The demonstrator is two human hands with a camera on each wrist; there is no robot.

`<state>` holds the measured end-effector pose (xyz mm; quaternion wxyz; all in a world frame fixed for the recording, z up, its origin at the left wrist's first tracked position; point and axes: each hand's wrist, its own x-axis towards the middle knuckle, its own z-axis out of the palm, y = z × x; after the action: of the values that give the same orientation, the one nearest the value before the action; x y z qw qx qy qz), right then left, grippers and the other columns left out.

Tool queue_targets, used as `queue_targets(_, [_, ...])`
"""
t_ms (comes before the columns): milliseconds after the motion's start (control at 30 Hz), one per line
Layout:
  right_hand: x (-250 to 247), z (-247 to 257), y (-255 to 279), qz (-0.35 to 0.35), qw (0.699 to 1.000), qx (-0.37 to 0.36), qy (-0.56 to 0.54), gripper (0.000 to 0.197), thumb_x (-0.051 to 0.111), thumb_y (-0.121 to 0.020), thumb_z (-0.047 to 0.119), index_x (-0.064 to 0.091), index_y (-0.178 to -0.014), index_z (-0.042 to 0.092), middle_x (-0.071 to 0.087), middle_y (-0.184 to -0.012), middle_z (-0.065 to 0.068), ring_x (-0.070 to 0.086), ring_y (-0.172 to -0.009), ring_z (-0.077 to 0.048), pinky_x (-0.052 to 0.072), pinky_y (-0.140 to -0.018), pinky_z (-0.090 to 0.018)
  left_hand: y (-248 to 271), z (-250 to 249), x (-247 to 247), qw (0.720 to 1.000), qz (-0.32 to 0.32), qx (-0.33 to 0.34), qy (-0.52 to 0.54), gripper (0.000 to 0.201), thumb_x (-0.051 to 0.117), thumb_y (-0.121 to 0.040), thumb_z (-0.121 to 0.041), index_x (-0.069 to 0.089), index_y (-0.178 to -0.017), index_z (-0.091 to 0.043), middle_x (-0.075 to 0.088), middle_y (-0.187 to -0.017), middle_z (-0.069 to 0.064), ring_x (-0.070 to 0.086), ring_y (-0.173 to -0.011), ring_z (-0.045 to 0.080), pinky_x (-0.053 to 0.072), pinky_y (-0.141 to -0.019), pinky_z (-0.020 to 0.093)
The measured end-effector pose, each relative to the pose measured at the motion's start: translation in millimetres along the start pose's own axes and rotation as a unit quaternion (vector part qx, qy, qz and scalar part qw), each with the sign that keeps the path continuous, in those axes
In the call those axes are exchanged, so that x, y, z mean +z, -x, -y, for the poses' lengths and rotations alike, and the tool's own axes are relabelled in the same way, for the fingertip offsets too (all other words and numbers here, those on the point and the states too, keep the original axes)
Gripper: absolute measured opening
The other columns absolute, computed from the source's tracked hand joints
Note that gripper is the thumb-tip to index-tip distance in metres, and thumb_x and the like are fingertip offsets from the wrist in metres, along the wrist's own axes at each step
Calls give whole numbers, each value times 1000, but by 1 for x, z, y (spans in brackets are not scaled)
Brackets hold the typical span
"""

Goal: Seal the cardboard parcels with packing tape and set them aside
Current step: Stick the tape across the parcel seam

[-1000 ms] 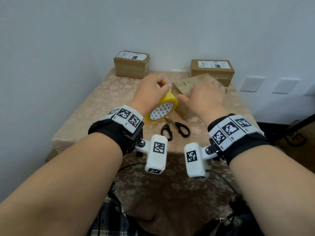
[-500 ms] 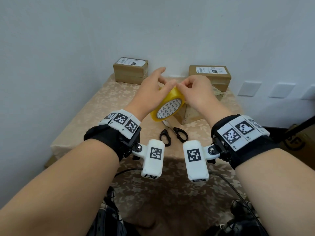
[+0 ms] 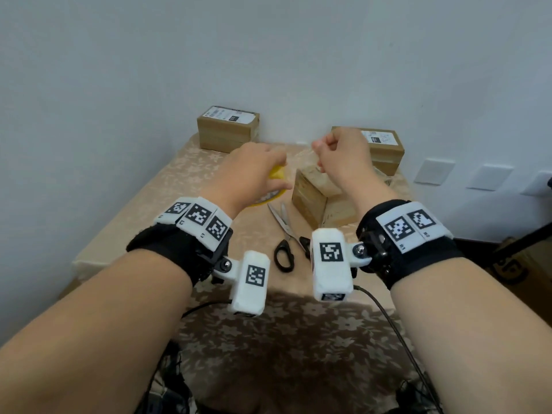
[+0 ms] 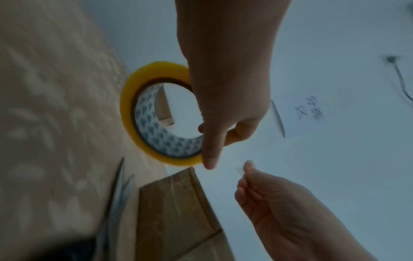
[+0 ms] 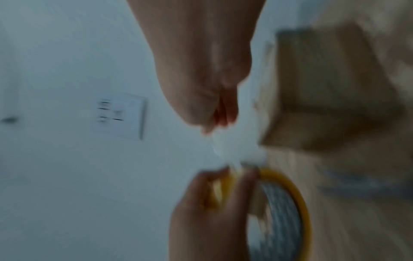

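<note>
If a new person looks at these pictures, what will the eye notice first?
First the yellow tape roll, gripped by the left hand above the table. Next, the right hand pinching the clear tape end over the nearest cardboard parcel. Black-handled scissors lie just before it.

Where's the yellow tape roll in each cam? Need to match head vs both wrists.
Head: tape roll left of centre, mostly hidden under the left hand.
Left wrist: centre-left, ring seen face-on, gripped at its right rim.
Right wrist: bottom centre-right, blurred, held by the left hand.
Shared landmark: the tilted cardboard parcel beside the roll.
</note>
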<state>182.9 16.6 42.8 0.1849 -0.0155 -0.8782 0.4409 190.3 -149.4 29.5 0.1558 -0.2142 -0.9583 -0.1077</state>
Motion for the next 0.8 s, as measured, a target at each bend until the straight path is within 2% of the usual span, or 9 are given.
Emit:
queue_targets(100, [-4, -12, -10, 6, 1000, 6, 12, 23, 58, -95, 21, 59, -72, 15, 65, -81, -6, 64, -85, -22, 51, -88, -35, -2, 4, 1, 1000, 19, -6, 11, 53, 59, -85, -52, 53, -132, -27, 46, -114, 4, 50, -104, 23, 40, -82, 31])
queue_targets(167, [-4, -18, -18, 16, 999, 5, 27, 18, 58, -94, 20, 66, -85, 7, 63, -81, -4, 59, -82, -18, 49, -84, -32, -5, 6, 3, 1000, 28, 0, 9, 55, 56, -87, -51, 48, -136, -27, 43, -116, 2, 50, -104, 21, 40, -81, 30])
queue_targets(267, [-3, -23, -27, 24, 999, 3, 44, 18, 59, -93, 20, 69, -92, 4, 58, -74, 4, 54, -78, -13, 42, -73, -25, -12, 7, 5, 999, 29, 8, 19, 54, 58, -86, -51, 48, -133, -25, 49, -118, 1, 52, -106, 20, 37, -78, 28])
queue_targets(333, [0, -26, -31, 25, 998, 3, 57, 18, 60, -93, 19, 69, -92, 3, 57, -73, 4, 53, -78, -12, 38, -72, -22, -18, 6, 4, 999, 32, 4, 24, 50, 60, -85, -50, 52, -127, -24, 52, -114, 0, 52, -105, 21, 36, -77, 27])
queue_targets(467, [5, -33, -38, 33, 996, 8, 82, 21, 60, -93, 18, 69, -96, 0, 65, -90, -7, 59, -91, -18, 41, -76, -24, -27, 4, 7, 998, 54, -12, 20, 48, 61, -85, -49, 55, -125, -24, 48, -104, -4, 51, -107, 21, 32, -76, 27])
queue_targets(567, [7, -38, -41, 32, 994, 13, 101, 22, 59, -92, 16, 68, -97, -4, 68, -102, -14, 61, -99, -24, 44, -77, -27, -31, 1, 12, 997, 68, -11, 21, 48, 62, -85, -47, 56, -126, -22, 55, -118, 1, 51, -112, 21, 34, -80, 28])
queue_targets(700, [6, -44, -45, 37, 992, 15, 119, 23, 60, -92, 18, 69, -97, -3, 68, -103, -15, 61, -99, -26, 47, -81, -30, -34, -5, 16, 997, 80, -13, 17, 47, 62, -86, -46, 57, -125, -21, 55, -120, 5, 50, -113, 24, 37, -83, 31])
queue_targets(800, [6, -47, -47, 40, 992, 18, 121, 22, 61, -92, 19, 69, -97, -1, 68, -103, -14, 61, -99, -25, 47, -80, -29, -35, -8, 17, 996, 87, -17, 12, 46, 62, -86, -45, 57, -125, -21, 55, -121, 5, 50, -114, 25, 36, -82, 31])
